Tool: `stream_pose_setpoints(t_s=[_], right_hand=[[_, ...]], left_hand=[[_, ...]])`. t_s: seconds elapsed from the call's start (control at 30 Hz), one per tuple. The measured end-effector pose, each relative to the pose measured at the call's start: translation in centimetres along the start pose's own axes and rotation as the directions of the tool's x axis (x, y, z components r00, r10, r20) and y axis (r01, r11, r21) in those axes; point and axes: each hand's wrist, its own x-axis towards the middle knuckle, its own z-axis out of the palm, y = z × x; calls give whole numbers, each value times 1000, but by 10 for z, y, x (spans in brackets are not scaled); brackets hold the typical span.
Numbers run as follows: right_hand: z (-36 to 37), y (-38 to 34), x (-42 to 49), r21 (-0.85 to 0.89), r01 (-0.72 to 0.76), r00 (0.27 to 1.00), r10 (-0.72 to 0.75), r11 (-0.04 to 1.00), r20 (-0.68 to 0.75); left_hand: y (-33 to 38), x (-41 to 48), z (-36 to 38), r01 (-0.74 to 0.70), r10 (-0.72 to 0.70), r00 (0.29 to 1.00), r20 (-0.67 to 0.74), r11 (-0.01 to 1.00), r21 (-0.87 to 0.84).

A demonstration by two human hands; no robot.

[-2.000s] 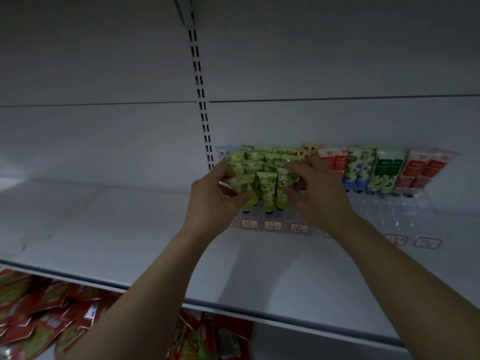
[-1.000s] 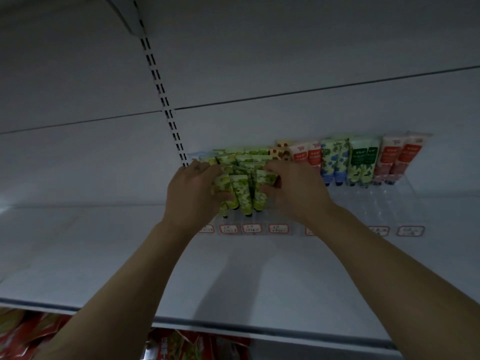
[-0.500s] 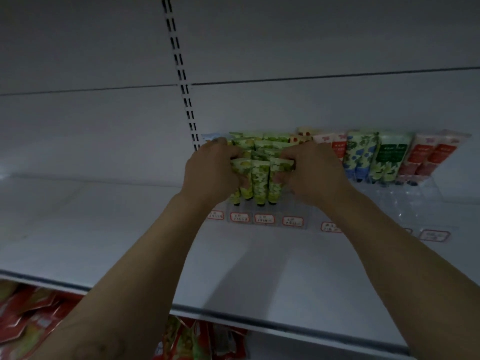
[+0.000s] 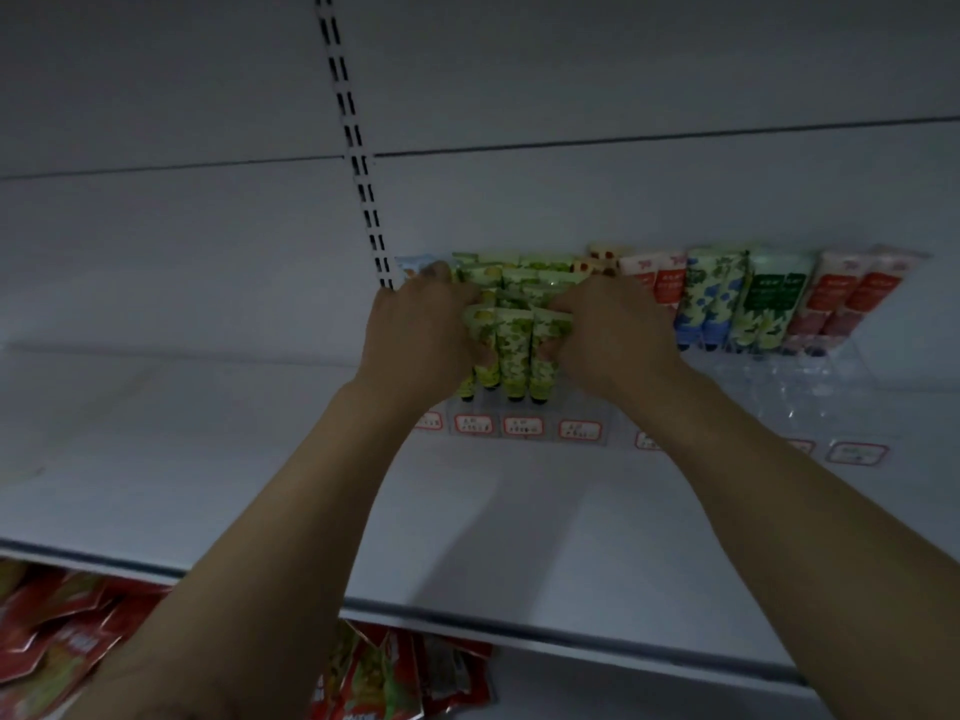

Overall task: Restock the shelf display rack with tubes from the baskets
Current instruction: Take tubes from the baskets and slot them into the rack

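With left hand [image 4: 421, 335] and right hand [image 4: 615, 332] clamped on tubes [image 4: 513, 343] between them, lower evenly into rack [image 4: 753, 379] slots below.

1. Up they go: bare left forearm [image 4: 291, 511] and right forearm [image 4: 779, 485] rise from the bottom corners, angling in toward each other.
2. The left grip [image 4: 415, 330] shows its back, fingers curled in on the left side of the green tubes [image 4: 511, 350], thumb low against them.
3. The right grip [image 4: 613, 330] mirrors it, knuckles bent, fingertips and thumb pinching the bundle's right side.
4. Both sit level, side by side.
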Motion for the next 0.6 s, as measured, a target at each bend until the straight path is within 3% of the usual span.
stream_pose_setpoints(t_s=[0.13, 0.33, 0.6], right_hand=[[0, 1, -3, 62, -4, 1000, 4, 998, -2], [3, 4, -4, 98, 15, 1000, -14, 995, -13], [2, 5, -7, 151, 15, 1000, -13, 988, -15]], left_hand=[[-4, -5, -12, -34, 31, 999, -28, 993, -110], [5, -5, 0, 56, -75, 991, -111, 985, -165], [1, 2, 5, 123, -132, 991, -24, 966, -229]])
